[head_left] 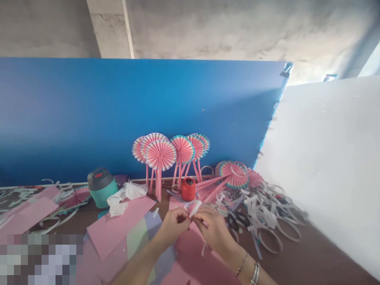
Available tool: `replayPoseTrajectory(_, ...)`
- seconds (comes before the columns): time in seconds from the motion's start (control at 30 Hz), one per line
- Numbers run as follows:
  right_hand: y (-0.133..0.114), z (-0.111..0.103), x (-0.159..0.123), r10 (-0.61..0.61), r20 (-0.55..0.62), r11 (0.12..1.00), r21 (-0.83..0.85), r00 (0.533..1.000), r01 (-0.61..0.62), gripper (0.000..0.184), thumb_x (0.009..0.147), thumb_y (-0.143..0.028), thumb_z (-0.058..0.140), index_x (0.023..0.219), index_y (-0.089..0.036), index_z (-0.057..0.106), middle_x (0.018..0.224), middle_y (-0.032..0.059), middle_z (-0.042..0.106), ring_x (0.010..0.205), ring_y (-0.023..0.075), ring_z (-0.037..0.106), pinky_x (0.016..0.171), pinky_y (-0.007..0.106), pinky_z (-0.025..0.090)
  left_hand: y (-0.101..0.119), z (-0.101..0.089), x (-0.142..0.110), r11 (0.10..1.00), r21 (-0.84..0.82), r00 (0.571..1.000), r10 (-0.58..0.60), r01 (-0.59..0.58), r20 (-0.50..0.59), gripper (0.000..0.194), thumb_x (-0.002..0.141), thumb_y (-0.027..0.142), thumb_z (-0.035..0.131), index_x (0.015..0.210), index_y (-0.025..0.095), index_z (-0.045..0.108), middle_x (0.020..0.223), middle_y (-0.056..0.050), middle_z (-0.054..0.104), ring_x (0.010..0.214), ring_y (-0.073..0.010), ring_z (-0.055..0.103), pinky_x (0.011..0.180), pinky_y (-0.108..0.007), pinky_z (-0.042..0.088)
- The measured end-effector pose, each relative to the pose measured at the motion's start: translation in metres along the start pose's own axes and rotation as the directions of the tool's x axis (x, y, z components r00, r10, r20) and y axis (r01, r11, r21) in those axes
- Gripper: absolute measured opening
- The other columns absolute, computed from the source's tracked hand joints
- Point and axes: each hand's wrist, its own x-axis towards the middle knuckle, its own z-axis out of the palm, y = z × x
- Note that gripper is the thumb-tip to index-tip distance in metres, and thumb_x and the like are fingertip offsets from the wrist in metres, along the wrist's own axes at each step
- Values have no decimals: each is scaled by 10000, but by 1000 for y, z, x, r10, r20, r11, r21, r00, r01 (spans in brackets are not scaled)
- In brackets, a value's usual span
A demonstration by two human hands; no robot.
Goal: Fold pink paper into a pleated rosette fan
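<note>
Pink-and-white pleated paper (192, 206) sits pinched in the narrow grip of left hand (174, 223) and right hand (212, 226), seemingly keeping folds gathered near the red thread spool (188, 190).

From my screen I see a blue panel (184, 99) behind the brown table (320, 245), and a white panel (323, 158) at right. Above is a grey concrete ceiling (222, 27), more bright toward the right.
</note>
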Motion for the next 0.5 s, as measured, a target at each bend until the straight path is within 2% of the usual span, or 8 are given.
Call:
replayPoseTrajectory(0.2,-1,-4,3,53,102,998,9,993,-54,216,832,-153,577,617,-145,597,660,10,587,663,103,515,658,222,369,7,-1,-2,999,37,999,10,-11,37,172,675,253,551,571,116,552,696,-27,502,671,-108,485,632,-208,357)
replayPoseTrajectory(0.5,-5,-6,3,7,80,999,-54,997,-3,251,858,-155,522,611,-140,565,635,20,556,630,106,494,610,215,342,16,0,-5,997,74,999,7,-10,46,148,676,207,529,559,116,540,698,-27,499,668,-103,481,623,-202,346)
